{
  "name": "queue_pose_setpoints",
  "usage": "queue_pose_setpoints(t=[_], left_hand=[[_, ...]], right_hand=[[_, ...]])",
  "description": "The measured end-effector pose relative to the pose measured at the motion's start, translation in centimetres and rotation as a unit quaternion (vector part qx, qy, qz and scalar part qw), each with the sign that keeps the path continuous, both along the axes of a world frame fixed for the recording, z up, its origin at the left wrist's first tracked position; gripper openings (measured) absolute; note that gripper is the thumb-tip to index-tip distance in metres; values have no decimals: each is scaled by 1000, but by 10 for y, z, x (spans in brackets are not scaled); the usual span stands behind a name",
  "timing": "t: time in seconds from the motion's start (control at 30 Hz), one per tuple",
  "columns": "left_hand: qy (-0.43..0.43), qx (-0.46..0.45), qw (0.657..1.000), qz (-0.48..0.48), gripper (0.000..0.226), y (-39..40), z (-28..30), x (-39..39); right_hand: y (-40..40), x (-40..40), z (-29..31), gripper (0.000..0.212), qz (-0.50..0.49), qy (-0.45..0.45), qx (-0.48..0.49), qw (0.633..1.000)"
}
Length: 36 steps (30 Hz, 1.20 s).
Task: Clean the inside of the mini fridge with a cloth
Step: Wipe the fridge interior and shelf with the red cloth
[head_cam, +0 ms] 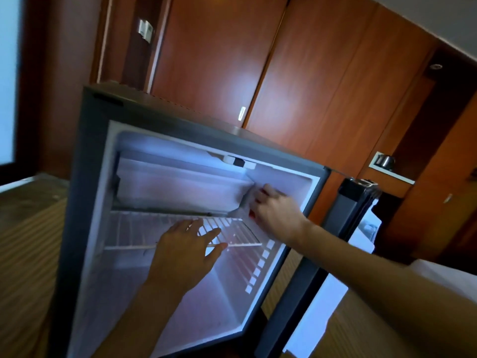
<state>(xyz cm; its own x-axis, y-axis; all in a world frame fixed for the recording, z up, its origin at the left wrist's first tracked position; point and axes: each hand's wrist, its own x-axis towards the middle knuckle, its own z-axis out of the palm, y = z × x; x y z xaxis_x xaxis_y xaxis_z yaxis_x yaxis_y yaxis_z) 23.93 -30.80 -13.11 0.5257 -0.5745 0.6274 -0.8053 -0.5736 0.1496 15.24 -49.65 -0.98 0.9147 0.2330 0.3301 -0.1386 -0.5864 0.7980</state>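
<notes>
Both hands inside the open fridge (85,161), cloth at the back right corner.

The right hand (273,213) presses a pale cloth (246,202) into the upper rear corner by the right wall, its grip curled around the cloth above the wire shelf (134,228). The left hand (185,251) rests on the shelf's front edge, grip wide, fingers spread and holding nothing. The door (346,215) stands swung open to the right, wooden panels (219,60) behind.

Mini fridge (85,177) on striped floor (23,241)
</notes>
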Motion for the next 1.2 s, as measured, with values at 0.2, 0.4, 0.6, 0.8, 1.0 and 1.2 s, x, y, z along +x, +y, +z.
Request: queue_pose_setpoints(t=[0.2, 0.4, 0.6, 0.8, 1.0, 1.2], left_hand=[[-5, -10, 1000, 3, 47, 1, 1, -2], [2, -3, 1000, -9, 45, 2, 1, -3], [-1, -3, 1000, 10, 40, 1, 0, -2], [0, 0, 1000, -1, 38, 1, -1, -2], [11, 1, 1000, 1, 36, 2, 1, -4], [-1, 3, 1000, -1, 37, 2, 1, -3]], right_hand=[[-11, -11, -5, 15, 30, 57, 23, 998], [-3, 0, 2, 15, 0, -11, 0, 1000], [-6, -8, -6, 17, 5, 32, 16, 999], [-7, 15, 22, 25, -38, -10, 26, 999], [-5, -7, -21, 24, -9, 90, 59, 994], [-7, 33, 7, 33, -47, -6, 46, 998]])
